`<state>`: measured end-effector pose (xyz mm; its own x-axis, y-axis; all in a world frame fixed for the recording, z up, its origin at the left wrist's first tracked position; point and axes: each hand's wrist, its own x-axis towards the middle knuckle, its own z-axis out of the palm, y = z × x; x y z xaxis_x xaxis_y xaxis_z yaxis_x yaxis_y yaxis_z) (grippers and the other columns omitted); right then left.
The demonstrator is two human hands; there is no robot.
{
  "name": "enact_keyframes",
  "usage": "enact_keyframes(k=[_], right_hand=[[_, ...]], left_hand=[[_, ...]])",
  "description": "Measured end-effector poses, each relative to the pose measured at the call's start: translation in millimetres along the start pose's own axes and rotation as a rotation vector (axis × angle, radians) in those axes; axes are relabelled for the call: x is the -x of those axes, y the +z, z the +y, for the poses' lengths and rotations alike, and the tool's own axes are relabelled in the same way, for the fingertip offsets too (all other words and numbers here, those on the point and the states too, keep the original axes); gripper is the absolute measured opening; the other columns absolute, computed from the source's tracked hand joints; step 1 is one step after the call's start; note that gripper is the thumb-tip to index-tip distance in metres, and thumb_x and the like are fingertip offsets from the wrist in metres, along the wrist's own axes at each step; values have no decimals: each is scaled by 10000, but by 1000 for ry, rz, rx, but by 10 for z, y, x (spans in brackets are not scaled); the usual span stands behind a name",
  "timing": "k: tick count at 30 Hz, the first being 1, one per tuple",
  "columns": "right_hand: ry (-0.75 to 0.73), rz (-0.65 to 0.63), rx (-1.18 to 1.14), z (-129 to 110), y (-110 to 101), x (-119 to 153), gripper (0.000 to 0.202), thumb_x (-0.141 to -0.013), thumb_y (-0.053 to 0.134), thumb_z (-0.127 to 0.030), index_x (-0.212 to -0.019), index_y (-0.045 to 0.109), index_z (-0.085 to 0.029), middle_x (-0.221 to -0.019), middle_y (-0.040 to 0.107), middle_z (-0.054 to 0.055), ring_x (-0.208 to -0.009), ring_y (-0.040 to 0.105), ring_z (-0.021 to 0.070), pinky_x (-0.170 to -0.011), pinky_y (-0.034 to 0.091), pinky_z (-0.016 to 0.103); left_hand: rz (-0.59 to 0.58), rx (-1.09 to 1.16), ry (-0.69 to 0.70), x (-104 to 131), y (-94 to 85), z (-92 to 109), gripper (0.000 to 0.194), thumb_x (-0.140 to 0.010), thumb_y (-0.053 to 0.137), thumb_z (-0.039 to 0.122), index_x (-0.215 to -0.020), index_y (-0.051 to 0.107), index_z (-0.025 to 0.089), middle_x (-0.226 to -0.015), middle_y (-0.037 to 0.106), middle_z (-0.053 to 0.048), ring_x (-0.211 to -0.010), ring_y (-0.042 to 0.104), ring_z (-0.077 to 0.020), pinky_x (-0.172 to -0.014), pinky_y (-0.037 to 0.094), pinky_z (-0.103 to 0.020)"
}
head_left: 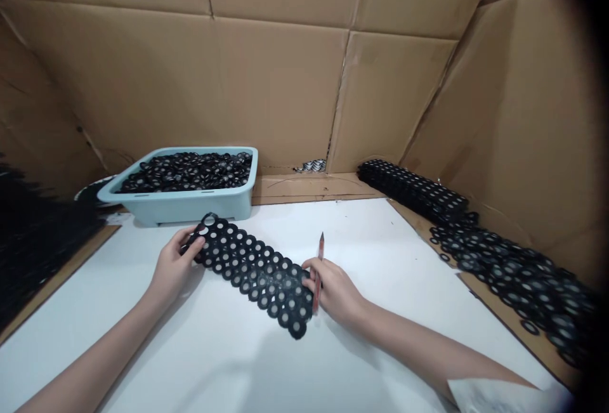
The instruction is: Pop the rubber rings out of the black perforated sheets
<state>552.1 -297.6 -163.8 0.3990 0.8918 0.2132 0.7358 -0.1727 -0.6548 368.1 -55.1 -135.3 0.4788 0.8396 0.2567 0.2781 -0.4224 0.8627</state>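
A black sheet of joined rings (252, 267) is held between my two hands, slanting down from left to right above the white tabletop. My left hand (179, 257) pinches its upper left end, the thumb on top, beside a larger ring with an open hole. At the sheet's right end, my right hand (335, 286) is closed on the edge. A reddish pencil-like tool (318, 273) is also in that hand, its dark tip pointing up and away. The right fingers partly cover the sheet's edge.
A light blue basin (190, 200) full of loose black rings stands at the back left. Stacked black ring sheets (413, 191) and a pile of black ring pieces (518, 273) line the right side. Dark material (38, 242) lies at far left. Cardboard walls (276, 83) enclose the white table (214, 362).
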Motion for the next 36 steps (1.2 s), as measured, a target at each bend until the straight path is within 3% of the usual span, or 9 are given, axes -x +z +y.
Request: enact_keyframes(k=[5, 10, 16, 23, 32, 36], right_hand=[[-20, 227, -240, 266, -96, -226, 244, -765, 423, -130, -984, 508, -196, -971, 491, 77, -841, 532, 157, -744, 449, 304], [241, 415, -532, 542, -279, -469, 172, -665, 586, -255, -794, 582, -142, -717, 578, 39, -645, 555, 159, -663, 435, 313], [328, 479, -664, 681, -341, -557, 273, -600, 642, -340, -754, 598, -118, -650, 592, 34, -579, 537, 134, -572, 412, 269], [270, 630, -729, 666, -383, -567, 214, -632, 636, -317, -769, 602, -156, -671, 578, 14, -608, 525, 126, -564, 403, 249], [249, 647, -799, 673, -402, -553, 184, -643, 641, -290, -756, 609, -149, -698, 617, 41, -651, 570, 149, -620, 430, 278], [242, 640, -820, 678, -394, -548, 183, -641, 643, -293, -749, 604, -151, -688, 620, 41, -651, 580, 155, -621, 438, 287]], left_hand=[[-26, 96, -91, 72, 66, 14, 357, -700, 551, 440, -984, 531, 225, -1013, 585, -41, -975, 529, -239, -767, 464, -312], [-146, 274, -211, 122, 149, -20, 399, -605, 665, 402, -935, 522, 228, -823, 596, 8, -761, 571, -176, -606, 491, -245], [-205, 271, -270, 111, 209, -100, 350, -597, 669, 431, -823, 541, 195, -695, 534, 30, -607, 496, -108, -461, 419, -158], [-151, 368, -333, 79, 179, -129, 323, -612, 652, 440, -808, 585, 192, -780, 567, 5, -690, 511, -124, -554, 459, -169], [-52, 251, -261, 107, 177, -60, 185, -644, 619, 368, -685, 589, 191, -729, 557, 16, -676, 477, -108, -522, 401, -143], [-18, 172, -200, 82, 162, -128, 186, -673, 591, 370, -644, 569, 188, -651, 520, 30, -622, 452, -97, -498, 359, -155]])
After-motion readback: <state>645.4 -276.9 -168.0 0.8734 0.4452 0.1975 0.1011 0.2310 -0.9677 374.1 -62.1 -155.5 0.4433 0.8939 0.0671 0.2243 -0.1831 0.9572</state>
